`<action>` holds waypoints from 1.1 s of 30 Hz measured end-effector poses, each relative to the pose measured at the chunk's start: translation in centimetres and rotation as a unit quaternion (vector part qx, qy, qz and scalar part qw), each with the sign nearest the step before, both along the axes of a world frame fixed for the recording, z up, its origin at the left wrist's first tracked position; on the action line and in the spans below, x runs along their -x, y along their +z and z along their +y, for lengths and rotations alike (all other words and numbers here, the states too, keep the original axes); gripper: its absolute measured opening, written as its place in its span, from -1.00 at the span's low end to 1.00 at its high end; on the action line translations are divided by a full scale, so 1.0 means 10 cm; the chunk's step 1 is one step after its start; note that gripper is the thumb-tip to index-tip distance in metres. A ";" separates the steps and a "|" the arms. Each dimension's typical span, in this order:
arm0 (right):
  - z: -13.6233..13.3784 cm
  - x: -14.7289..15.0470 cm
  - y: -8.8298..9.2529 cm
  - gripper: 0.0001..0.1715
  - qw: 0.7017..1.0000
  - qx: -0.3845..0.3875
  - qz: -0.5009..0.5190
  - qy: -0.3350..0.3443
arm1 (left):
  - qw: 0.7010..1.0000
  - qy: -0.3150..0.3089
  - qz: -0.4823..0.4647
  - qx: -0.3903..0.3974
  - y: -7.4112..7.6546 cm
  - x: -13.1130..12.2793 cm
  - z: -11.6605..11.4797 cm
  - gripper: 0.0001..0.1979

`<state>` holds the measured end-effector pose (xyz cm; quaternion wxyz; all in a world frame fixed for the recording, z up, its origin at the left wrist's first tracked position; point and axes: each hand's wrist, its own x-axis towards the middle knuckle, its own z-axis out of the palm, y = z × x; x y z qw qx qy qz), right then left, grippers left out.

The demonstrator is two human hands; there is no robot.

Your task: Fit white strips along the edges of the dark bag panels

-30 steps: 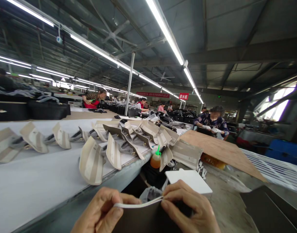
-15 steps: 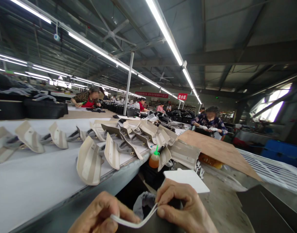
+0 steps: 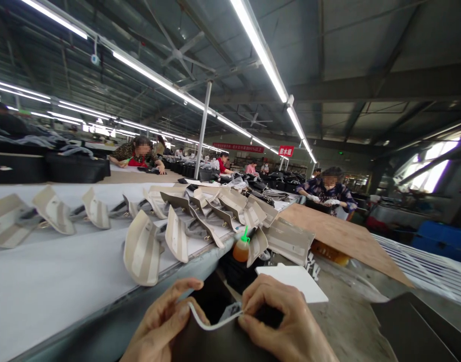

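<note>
At the lower middle, a dark brown-grey bag panel (image 3: 211, 344) with a white edge is held between both hands. Its edge bends in a curve from one hand to the other. My left hand (image 3: 166, 319) grips the left end, thumb in front and a finger behind, with the index finger raised off it. Thumb and fingertips of my right hand (image 3: 283, 317) pinch the right end of the white edge. A grey, soft-looking piece (image 3: 230, 311) shows behind the panel, partly hidden. Just beyond the hands stands a bottle of amber liquid with a green nozzle (image 3: 241, 250).
Several curved beige flaps (image 3: 142, 249) lie on the white-covered table (image 3: 45, 286) at left. A white board (image 3: 292, 281) rests beyond my right hand. Dark sheets (image 3: 415, 322) lie at lower right, near a brown board (image 3: 339, 236). A co-worker (image 3: 328, 188) works at right.
My left hand has risen and lifted its index finger off the edge. The white edge now bends up more steeply at left, and more of the panel's dark face shows. The view shifted slightly.
</note>
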<state>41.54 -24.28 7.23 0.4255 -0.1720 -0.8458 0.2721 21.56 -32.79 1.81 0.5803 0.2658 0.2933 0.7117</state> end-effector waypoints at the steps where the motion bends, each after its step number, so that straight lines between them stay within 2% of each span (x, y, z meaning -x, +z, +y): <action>1: 0.00 -0.01 0.02 -0.78 1.000 -0.018 -0.004 -0.014 | 0.999 0.000 0.032 0.002 -0.02 0.04 0.02 -0.64; 5: 0.00 -0.03 0.13 -0.74 0.995 -0.057 -0.070 -0.043 | 0.980 0.007 0.200 0.016 0.01 0.21 0.06 -0.68; 7: 0.01 -0.02 0.16 -0.72 0.992 -0.076 -0.089 -0.049 | 0.955 -0.035 0.295 0.010 0.09 0.24 0.08 -0.74; 9: 0.02 0.01 0.14 -0.71 0.988 -0.101 -0.107 -0.049 | 0.900 -0.080 0.427 -0.025 0.17 0.24 0.09 -0.77; 11: 0.04 0.06 0.09 -0.70 0.984 -0.124 -0.124 -0.043 | 0.812 -0.083 0.573 -0.067 0.21 0.19 0.12 -0.66; 13: 0.06 0.11 0.02 -0.70 0.980 -0.147 -0.133 -0.033 | 0.736 -0.039 0.670 -0.088 0.19 0.10 0.15 -0.60; 15: 0.07 0.15 -0.05 -0.70 0.974 -0.185 -0.126 -0.032 | 0.702 0.024 0.706 -0.087 0.16 0.01 0.18 -0.61; 17: 0.08 0.19 -0.10 -0.76 0.960 -0.253 -0.099 -0.073 | 0.704 0.070 0.703 -0.078 0.12 -0.08 0.20 -0.60; 19: 0.07 0.22 -0.14 -0.81 0.933 -0.323 -0.074 -0.145 | 0.714 0.106 0.688 -0.073 0.10 -0.15 0.22 -0.59; 21: 0.06 0.25 -0.17 -0.77 0.903 -0.371 -0.083 -0.202 | 0.718 0.145 0.676 -0.078 0.07 -0.21 0.25 -0.61; 23: 0.06 0.29 -0.21 -0.71 0.881 -0.399 -0.114 -0.226 | 0.714 0.187 0.670 -0.083 0.02 -0.26 0.29 -0.63; 25: 0.06 0.31 -0.25 -0.69 0.873 -0.412 -0.129 -0.229 | 0.703 0.220 0.671 -0.081 -0.04 -0.28 0.33 -0.63; 29: 0.07 0.15 -0.25 -0.82 0.902 -0.354 -0.106 -0.224 | 0.686 0.246 0.680 -0.074 -0.15 -0.20 0.36 -0.67; 33: 0.18 -0.29 -0.19 -0.81 0.944 -0.227 -0.115 -0.209 | 0.699 0.278 0.652 -0.091 -0.15 -0.01 0.25 -0.70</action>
